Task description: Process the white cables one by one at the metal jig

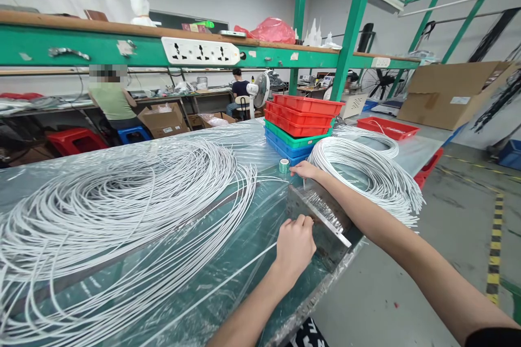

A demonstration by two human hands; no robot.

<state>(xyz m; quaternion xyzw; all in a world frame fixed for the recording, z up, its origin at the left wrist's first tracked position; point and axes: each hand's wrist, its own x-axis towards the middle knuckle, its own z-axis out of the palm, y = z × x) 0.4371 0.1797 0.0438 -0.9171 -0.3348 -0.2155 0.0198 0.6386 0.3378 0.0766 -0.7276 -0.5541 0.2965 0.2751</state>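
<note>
Just beside right grip (306,170) (closure unclear), tape roll (284,168); stacked trays (299,129) beyond; left grip (296,246) clamped on wire (260,256).

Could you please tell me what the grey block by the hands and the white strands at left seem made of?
Block: likely metal, dull grey with a bright edge. White strands: probably plastic-covered wire, smooth, faintly glossy, lying in loose loops; any core is not visible.

Bright, soft light is spreading evenly; glare is streaking the film (255,143) beyond the gripping left hand (295,246); bottles (112,4) far left are blurring.
</note>
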